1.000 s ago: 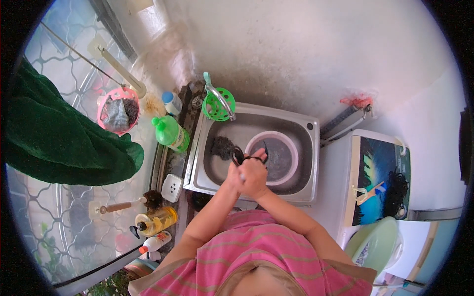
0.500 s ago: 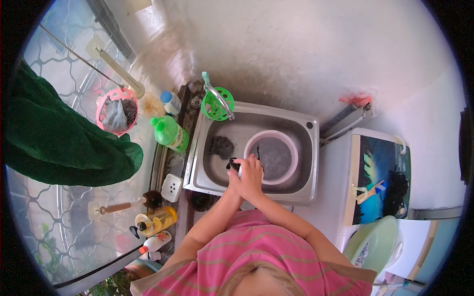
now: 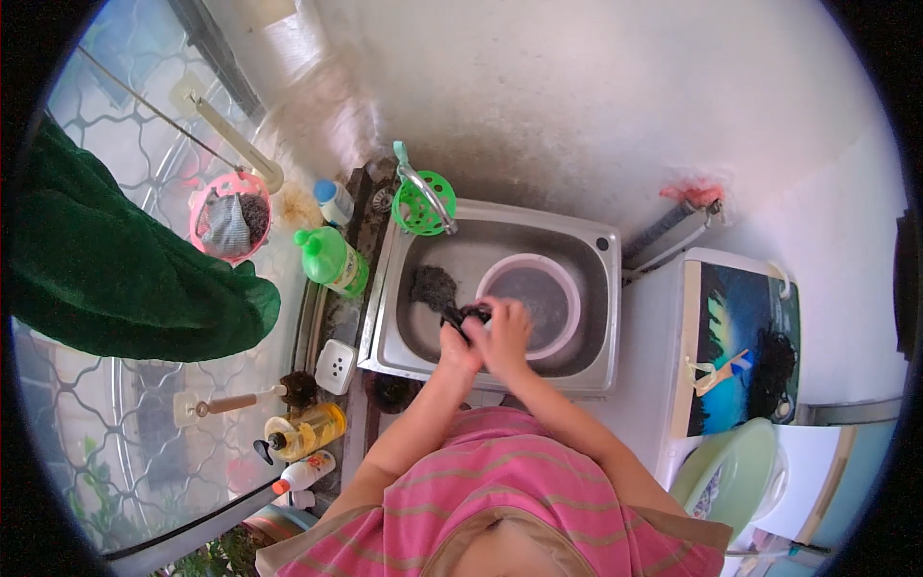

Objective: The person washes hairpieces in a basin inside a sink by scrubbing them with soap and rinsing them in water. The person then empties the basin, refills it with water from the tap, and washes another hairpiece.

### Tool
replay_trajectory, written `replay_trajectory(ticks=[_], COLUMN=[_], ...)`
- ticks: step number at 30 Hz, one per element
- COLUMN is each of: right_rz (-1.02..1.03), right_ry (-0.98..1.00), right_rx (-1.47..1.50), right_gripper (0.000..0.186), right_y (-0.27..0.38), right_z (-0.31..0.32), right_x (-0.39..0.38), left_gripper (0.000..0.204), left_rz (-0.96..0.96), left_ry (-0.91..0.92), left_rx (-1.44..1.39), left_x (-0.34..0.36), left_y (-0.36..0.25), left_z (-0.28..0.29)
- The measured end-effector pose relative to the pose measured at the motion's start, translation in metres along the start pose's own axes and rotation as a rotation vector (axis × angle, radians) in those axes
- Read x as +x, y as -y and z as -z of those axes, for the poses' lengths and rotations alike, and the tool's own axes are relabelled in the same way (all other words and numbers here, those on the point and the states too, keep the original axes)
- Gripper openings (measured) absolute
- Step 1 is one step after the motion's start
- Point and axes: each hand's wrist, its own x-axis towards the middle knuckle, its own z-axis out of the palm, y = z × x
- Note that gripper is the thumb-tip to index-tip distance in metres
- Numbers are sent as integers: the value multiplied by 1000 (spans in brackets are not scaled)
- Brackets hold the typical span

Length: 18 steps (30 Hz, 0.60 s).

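My left hand [image 3: 457,341] grips a dark, bunched item [image 3: 460,317] over the left front of the steel sink [image 3: 404,356], just beside a pale pink basin [image 3: 574,298] that holds cloudy water. My right hand [image 3: 502,332] is closed over the same dark item from the right, its fingers slightly blurred by motion; what exactly lies under them is hidden. A dark scouring pad [image 3: 433,284] lies on the sink floor to the left of the basin.
Green perforated basket [image 3: 418,216] on the faucet; green bottle [image 3: 336,264], white dish [image 3: 335,370] and yellow bottle [image 3: 317,428] left. Green towel [image 3: 135,269] hangs at far left. White appliance [image 3: 663,365] and pale green basin [image 3: 740,462] at right.
My hands have shifted and loosened from their tight overlap: the right has moved rightward, exposing more of the left hand and the dark item between them.
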Motion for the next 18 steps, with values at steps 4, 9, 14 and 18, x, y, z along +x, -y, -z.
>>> replay_trajectory(ticks=[4,9,14,18], right_rz=[39,-276,-352,-46], right_ry=[-24,-34,-194,-294], right_rx=[300,468,590,359], right_gripper=[55,60,62,57], right_y=[-10,-34,-22,11], right_z=[-19,-29,-2,25], right_x=[-27,-18,8,18], left_gripper=[37,34,35,37], left_rz=[-11,-101,-79,14], left_ry=[30,-131,-18,93], left_rx=[-113,-8,-124,9], left_x=[-3,3,4,-21], left_y=[-7,9,-8,3], left_z=[3,0,0,-27])
